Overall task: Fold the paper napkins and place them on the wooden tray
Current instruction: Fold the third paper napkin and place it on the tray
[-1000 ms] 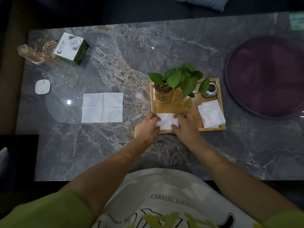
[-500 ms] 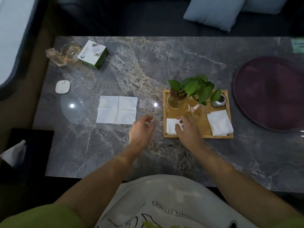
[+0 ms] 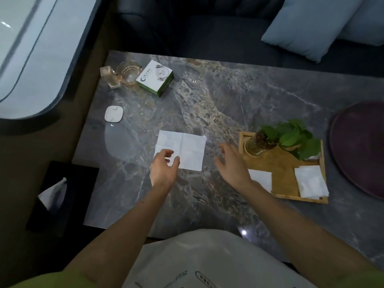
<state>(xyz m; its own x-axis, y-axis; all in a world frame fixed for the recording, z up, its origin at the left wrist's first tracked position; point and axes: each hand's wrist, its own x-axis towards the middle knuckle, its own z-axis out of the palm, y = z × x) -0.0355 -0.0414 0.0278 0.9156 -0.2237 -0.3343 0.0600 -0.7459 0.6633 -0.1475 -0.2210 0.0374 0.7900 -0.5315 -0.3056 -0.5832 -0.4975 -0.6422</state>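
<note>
White paper is what matters here: the unfolded napkin [image 3: 187,148] lies flat on the marble table [image 3: 228,100], well to the left of the wooden tray [image 3: 284,183]. Two folded napkins [image 3: 310,181] sit on the tray's near half, in front of the potted plant [image 3: 291,138].

The left hand [image 3: 163,169] hangs over the sheet's near-left corner, fingers loosely curled with thumb and forefinger apart, gripping nothing (whether a fingertip touches the paper I cannot tell). The right hand [image 3: 233,165] is open with relaxed, spread fingers, empty, over bare marble between the sheet and the tray.

The sheet is close to square, a little wider side to side and turned slightly, and one crease runs away from the person down its middle. The left hand is plainly the nearer. The right hand has the sheet's right edge just off to its left. I judge the fold will likely go across that crease, each hand taking its own side.
</note>
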